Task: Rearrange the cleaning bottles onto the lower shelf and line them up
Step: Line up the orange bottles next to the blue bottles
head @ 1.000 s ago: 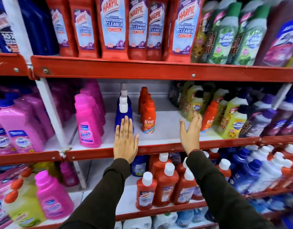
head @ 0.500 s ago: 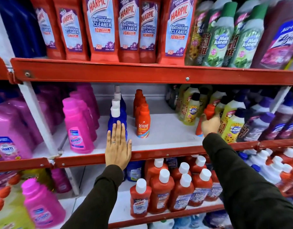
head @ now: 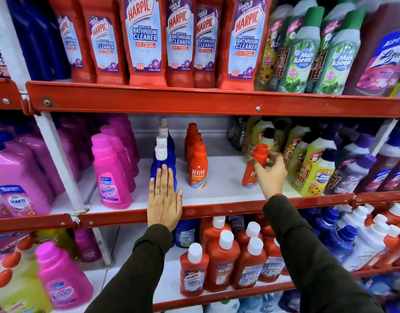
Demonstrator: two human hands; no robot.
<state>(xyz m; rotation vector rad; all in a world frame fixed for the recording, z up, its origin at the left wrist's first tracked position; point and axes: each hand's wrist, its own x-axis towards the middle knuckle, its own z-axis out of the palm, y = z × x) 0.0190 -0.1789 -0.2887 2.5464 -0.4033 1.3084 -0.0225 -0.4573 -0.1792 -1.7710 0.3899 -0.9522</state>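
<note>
The right hand (head: 270, 175) is gripping an orange bottle (head: 254, 167), tilting it on the middle shelf (head: 219, 188), right of the orange bottle row (head: 195, 159). The left hand (head: 164, 199) is lying flat and unclenched against the blue bottle (head: 164, 168), left of that row.

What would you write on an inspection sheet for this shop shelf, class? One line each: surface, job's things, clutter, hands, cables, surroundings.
Surface: middle shelf, white board with a red front rail, bare between the bottle rows.
Job's things: orange Revive bottle tilted, gripped near its cap; Revive row standing upright; blue bottles in a file.
Clutter: pink Vanish bottle at the shelf's left.
Hands: right hand closed on the tilted bottle; left hand flat and open against the front blue bottle.
Cables: nothing seen.
Surroundings: Harpic bottles above; white-capped red bottles below.
</note>
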